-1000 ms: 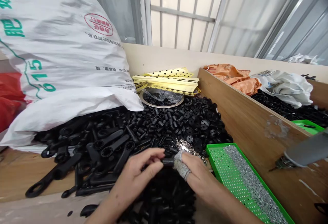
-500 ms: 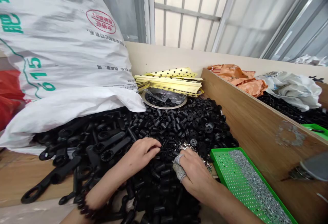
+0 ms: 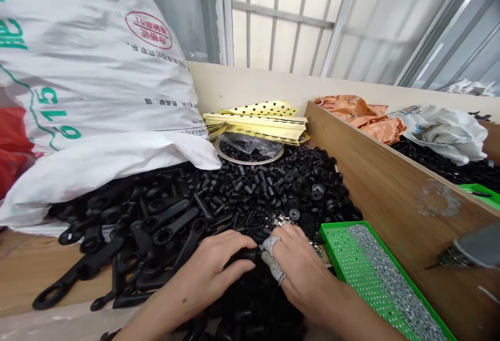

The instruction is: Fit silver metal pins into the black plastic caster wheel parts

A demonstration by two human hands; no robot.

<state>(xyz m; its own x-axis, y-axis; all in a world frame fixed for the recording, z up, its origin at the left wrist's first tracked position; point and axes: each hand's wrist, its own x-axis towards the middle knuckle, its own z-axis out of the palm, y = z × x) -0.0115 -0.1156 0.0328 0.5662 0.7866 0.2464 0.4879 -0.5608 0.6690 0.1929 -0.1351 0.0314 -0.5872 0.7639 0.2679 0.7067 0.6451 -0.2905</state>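
My left hand (image 3: 216, 265) and my right hand (image 3: 300, 268) meet over a heap of small black plastic cylinders (image 3: 253, 185). Both pinch one small black cylinder (image 3: 248, 253) held between them. A grey fabric cot covers my right index finger (image 3: 271, 251). Long black plastic handles with ring ends (image 3: 156, 231) lie to the left of my hands. A few shiny metal bits (image 3: 281, 221) lie just beyond my right fingers.
A green perforated tray (image 3: 336, 257) with small metal parts lies right of my hand, against a wooden divider (image 3: 383, 185). A big white sack (image 3: 89, 80) fills the left. A round metal dish (image 3: 248, 149) and yellow dotted sheets (image 3: 261, 120) sit behind the heap. A power tool tip (image 3: 464, 252) shows at the right edge.
Half a second ago both hands were down in the heap, apart. They have drawn back toward me and come together on one black cylinder.
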